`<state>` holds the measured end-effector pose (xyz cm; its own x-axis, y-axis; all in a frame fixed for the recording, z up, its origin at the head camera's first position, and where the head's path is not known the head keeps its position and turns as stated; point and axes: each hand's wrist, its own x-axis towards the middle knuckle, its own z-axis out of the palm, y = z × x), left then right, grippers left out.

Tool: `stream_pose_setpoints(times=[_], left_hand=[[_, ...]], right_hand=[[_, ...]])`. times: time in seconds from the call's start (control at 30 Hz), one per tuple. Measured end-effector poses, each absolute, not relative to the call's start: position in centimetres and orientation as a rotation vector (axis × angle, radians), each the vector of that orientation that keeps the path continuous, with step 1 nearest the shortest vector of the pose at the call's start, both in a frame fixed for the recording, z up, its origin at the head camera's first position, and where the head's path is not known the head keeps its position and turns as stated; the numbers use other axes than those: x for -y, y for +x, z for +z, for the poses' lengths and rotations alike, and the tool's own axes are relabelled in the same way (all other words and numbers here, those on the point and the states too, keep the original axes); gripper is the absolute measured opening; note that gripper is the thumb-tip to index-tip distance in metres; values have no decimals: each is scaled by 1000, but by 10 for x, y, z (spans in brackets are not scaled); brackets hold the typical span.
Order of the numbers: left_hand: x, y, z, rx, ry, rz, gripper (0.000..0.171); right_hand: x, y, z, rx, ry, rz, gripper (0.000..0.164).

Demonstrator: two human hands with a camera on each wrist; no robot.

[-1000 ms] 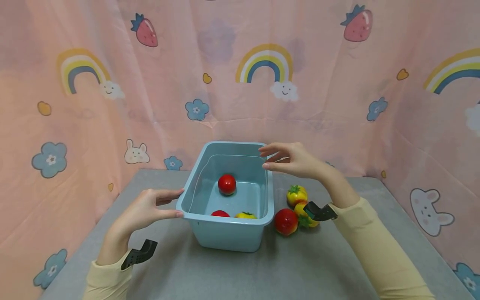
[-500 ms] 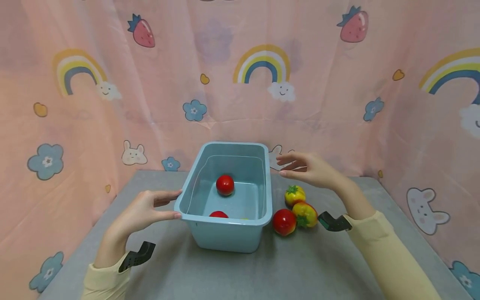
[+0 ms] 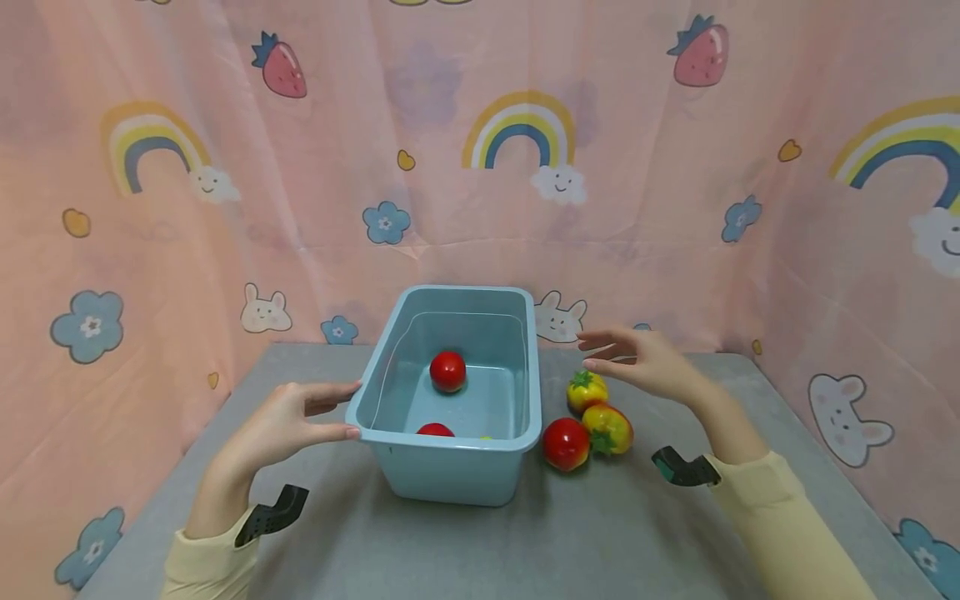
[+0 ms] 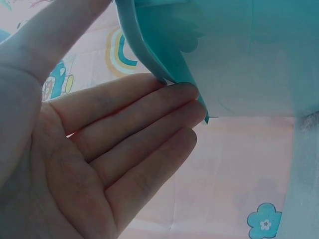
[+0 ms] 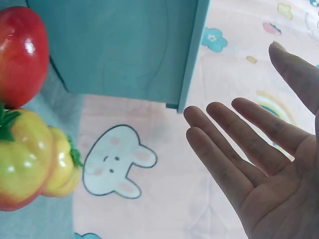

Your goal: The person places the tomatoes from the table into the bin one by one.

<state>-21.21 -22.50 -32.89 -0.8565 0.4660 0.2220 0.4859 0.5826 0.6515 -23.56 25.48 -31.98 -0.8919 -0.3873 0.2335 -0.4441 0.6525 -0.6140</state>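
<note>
A light-blue plastic bin (image 3: 465, 475) stands upright on the table. My left hand (image 3: 281, 429) has its fingers and thumb at the bin's near left corner; in the left wrist view the straight fingertips (image 4: 187, 91) meet the rim. Inside sits a glossy red round fruit (image 3: 447, 372). The front wall half hides another red fruit (image 3: 435, 430) and nearly all of something yellow. Right of the bin lie a red fruit (image 3: 566, 444) and two lobed yellow-and-red ones with green leafy tops, one nearer (image 3: 609, 428) and one farther (image 3: 587, 391). My right hand (image 3: 648, 362) hovers above these, holding nothing.
The table (image 3: 600, 533) is covered in grey cloth. A pink printed curtain (image 3: 465, 208) hangs behind and along both sides. Each wrist wears a black camera mount, such as the one at the right cuff (image 3: 684, 468).
My right hand has moved right and slightly down, from over the bin's right rim to above the loose fruits. The left hand stays at the bin's corner.
</note>
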Motion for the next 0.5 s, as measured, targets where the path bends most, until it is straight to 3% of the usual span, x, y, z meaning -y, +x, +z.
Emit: stream_pose_setpoints(times=[0.5], left_hand=[[225, -212, -330, 2769, -826, -1156, 66]], right_hand=[[-270, -229, -348, 2774, 637, 1182, 45]])
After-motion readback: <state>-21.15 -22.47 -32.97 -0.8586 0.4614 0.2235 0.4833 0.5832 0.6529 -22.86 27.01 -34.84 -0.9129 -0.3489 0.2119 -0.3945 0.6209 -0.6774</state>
